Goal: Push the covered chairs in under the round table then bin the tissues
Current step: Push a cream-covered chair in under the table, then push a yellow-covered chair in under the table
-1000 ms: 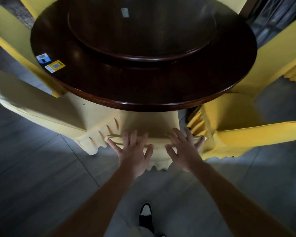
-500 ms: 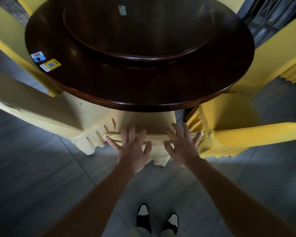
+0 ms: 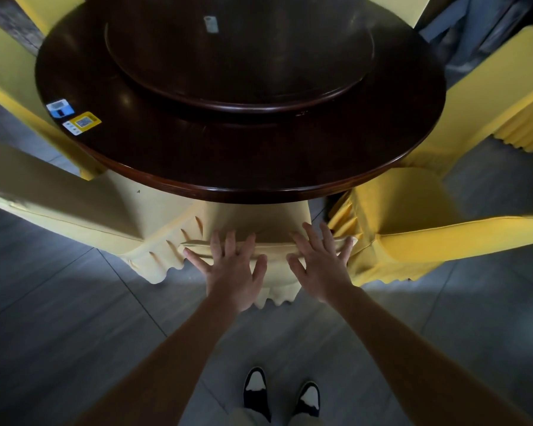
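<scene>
A dark round wooden table (image 3: 197, 155) with a raised turntable (image 3: 237, 56) fills the upper view. Right in front of me a chair in a pale yellow cover (image 3: 259, 222) has its seat under the table edge. My left hand (image 3: 231, 272) and my right hand (image 3: 320, 265) lie flat with fingers spread on the top of its backrest, gripping nothing. A second pale covered chair (image 3: 74, 207) stands to its left and a brighter yellow one (image 3: 413, 229) to its right. No tissues are visible.
More yellow covered chairs ring the table at the left (image 3: 3, 69) and right (image 3: 490, 96). Two stickers (image 3: 74, 118) sit on the table's left rim and a small label (image 3: 210, 24) on the turntable. My shoes (image 3: 280, 392) stand on grey floor tiles (image 3: 59, 318).
The chair in front of me has slid a little further under the table with both hands pressed on its backrest. My second foot has come up beside the first.
</scene>
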